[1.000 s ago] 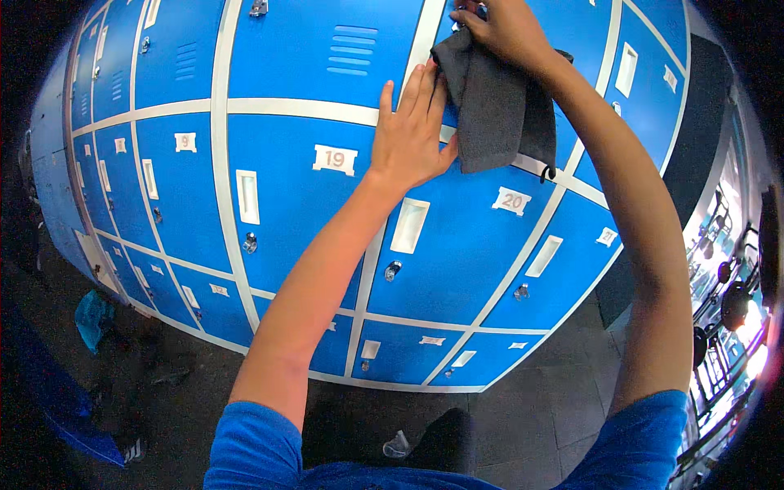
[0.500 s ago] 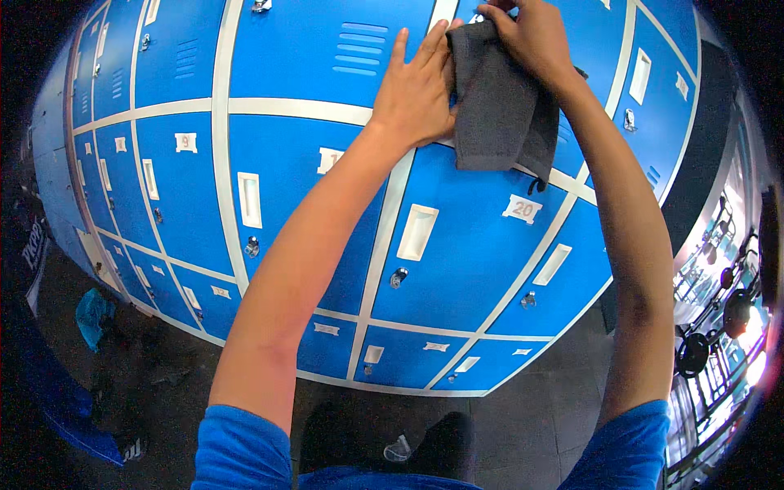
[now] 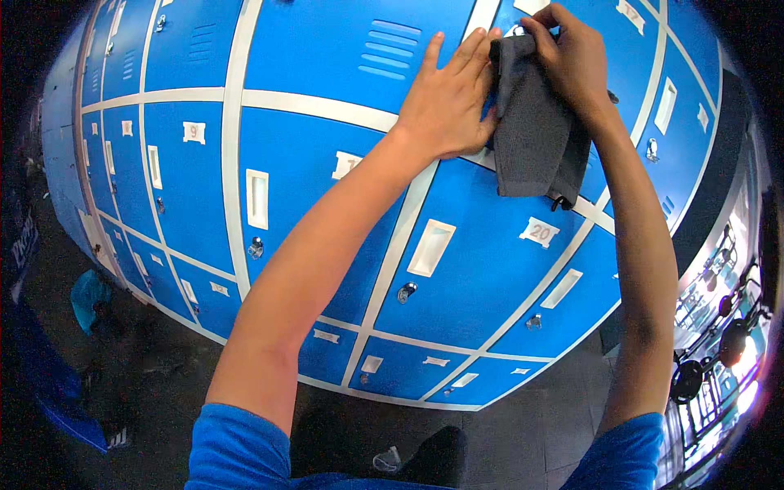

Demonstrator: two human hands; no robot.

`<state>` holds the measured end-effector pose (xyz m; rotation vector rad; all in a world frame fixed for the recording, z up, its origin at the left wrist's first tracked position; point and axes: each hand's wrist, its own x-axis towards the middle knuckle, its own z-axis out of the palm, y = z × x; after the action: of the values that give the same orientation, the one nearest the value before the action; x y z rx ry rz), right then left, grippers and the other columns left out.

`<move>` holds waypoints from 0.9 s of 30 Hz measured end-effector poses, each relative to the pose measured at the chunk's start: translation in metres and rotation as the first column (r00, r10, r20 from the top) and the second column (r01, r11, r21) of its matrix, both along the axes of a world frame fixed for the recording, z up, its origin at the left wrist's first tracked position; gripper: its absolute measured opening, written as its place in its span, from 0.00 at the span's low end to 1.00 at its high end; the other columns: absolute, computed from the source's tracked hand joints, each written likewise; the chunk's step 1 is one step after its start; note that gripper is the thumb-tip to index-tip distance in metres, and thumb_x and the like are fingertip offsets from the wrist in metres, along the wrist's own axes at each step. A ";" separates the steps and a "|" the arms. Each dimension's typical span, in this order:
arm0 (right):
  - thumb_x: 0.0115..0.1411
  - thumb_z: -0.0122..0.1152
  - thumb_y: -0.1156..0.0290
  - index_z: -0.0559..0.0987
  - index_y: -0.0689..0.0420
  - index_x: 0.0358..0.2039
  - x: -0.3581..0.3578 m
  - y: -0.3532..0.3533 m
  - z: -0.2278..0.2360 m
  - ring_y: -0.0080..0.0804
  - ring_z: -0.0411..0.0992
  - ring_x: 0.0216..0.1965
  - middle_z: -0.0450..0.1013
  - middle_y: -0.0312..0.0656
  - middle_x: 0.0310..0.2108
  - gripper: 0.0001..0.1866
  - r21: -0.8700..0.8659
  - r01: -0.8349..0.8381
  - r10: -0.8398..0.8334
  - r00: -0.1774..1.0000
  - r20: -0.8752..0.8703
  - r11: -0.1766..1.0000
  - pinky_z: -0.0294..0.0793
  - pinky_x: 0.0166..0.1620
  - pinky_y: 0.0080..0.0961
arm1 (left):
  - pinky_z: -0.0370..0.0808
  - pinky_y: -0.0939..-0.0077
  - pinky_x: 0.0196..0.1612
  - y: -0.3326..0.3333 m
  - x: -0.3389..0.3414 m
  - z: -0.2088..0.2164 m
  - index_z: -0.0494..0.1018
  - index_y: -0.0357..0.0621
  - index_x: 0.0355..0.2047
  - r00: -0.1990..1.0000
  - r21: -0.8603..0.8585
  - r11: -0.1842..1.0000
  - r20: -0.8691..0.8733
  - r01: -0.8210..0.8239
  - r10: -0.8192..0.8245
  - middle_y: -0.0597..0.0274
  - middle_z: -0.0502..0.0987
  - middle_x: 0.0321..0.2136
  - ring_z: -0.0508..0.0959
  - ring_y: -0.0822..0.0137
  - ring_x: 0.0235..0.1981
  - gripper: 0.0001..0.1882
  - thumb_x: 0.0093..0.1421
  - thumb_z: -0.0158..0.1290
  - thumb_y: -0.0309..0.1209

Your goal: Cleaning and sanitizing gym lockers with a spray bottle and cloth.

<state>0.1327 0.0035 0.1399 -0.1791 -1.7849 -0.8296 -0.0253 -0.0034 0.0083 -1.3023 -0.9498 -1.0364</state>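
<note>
The dark gray cloth (image 3: 531, 135) hangs in front of the blue lockers (image 3: 310, 151), and its bottom edge drops past a white strip (image 3: 327, 104). Our right hand (image 3: 572, 59) is closed on its top, just beside a shiny lock (image 3: 515, 31); we can't tell if our fingers touch the lock too. Perhaps we hold the cloth high so it hangs out of the way. Our left hand (image 3: 449, 108) is spread wide and holds nothing, close by the cloth's left edge, maybe to keep us steady. Below the cloth, between our arms, there is open room by a white handle (image 3: 431, 247).
</note>
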 end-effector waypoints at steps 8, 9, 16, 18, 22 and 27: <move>0.58 0.66 0.71 0.80 0.66 0.29 -0.004 0.002 0.001 0.49 0.80 0.29 0.78 0.55 0.25 0.09 -0.041 0.014 -0.016 0.999 -0.029 0.999 0.77 0.33 0.37 | 0.48 0.43 0.69 0.007 -0.004 0.000 0.67 0.36 0.61 0.999 0.032 0.999 -0.018 -0.035 0.035 0.56 0.58 0.69 0.53 0.63 0.72 0.37 0.57 0.49 0.49; 0.58 0.66 0.71 0.80 0.66 0.29 -0.003 0.002 0.001 0.49 0.80 0.28 0.78 0.55 0.25 0.10 -0.046 0.001 -0.002 0.999 -0.035 0.999 0.76 0.33 0.37 | 0.48 0.43 0.69 0.008 -0.003 0.001 0.67 0.37 0.61 0.999 0.037 0.999 -0.021 -0.035 0.036 0.56 0.58 0.69 0.53 0.63 0.71 0.37 0.57 0.49 0.50; 0.55 0.68 0.71 0.81 0.65 0.26 -0.004 -0.002 0.006 0.49 0.79 0.28 0.78 0.55 0.25 0.09 -0.037 0.012 -0.013 1.000 -0.023 0.999 0.76 0.35 0.38 | 0.50 0.43 0.68 0.004 -0.004 0.003 0.67 0.38 0.61 0.998 0.024 0.998 -0.037 -0.056 0.057 0.56 0.62 0.66 0.53 0.63 0.71 0.37 0.59 0.48 0.52; 0.54 0.68 0.71 0.81 0.65 0.25 -0.007 -0.003 0.007 0.49 0.79 0.29 0.78 0.54 0.25 0.09 -0.042 0.067 -0.069 0.997 -0.031 0.997 0.76 0.35 0.38 | 0.51 0.43 0.67 0.005 -0.006 0.003 0.67 0.38 0.61 0.995 0.038 0.995 -0.045 -0.087 0.089 0.56 0.63 0.66 0.52 0.62 0.71 0.37 0.59 0.48 0.53; 0.54 0.68 0.70 0.82 0.64 0.25 -0.008 -0.004 0.008 0.49 0.78 0.28 0.78 0.54 0.25 0.10 -0.074 0.089 -0.092 0.995 -0.039 0.993 0.75 0.35 0.39 | 0.51 0.43 0.67 0.006 -0.005 0.003 0.67 0.40 0.61 0.988 0.047 0.989 -0.049 -0.141 0.144 0.55 0.63 0.65 0.51 0.62 0.71 0.37 0.58 0.49 0.53; 0.54 0.68 0.71 0.82 0.63 0.25 -0.008 -0.003 0.012 0.47 0.78 0.27 0.78 0.54 0.25 0.08 -0.032 0.054 -0.053 0.998 0.027 0.998 0.75 0.34 0.38 | 0.50 0.42 0.68 0.001 -0.003 0.001 0.67 0.39 0.62 0.994 0.013 0.994 -0.023 -0.110 0.110 0.55 0.62 0.66 0.51 0.61 0.72 0.38 0.57 0.50 0.52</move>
<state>0.1249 0.0006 0.1520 -0.2393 -1.8256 -0.8449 -0.0279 -0.0022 0.0095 -1.2365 -0.9853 -0.9383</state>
